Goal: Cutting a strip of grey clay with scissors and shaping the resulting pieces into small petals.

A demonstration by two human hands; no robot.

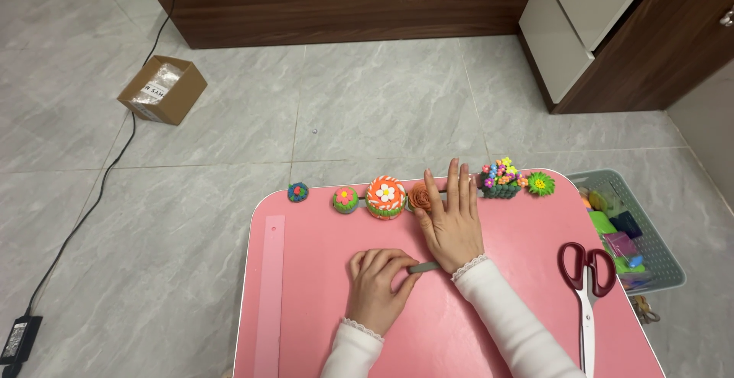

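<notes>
Nearest, the left hand is curled on the pink bench, its fingers pinched on one end of a grey clay strip. The strip's other end is hidden under the heel of the right hand, which is laid flat at 12 o'clock from the strip, fingers released and spread. Red-handled scissors are seen at 3 o'clock, well apart. Along the far bench edge a row of clay models is set: an orange flower cake, an orange rose just beside the right fingertips, and a flower cluster. A grey basket stands at 2 o'clock.
</notes>
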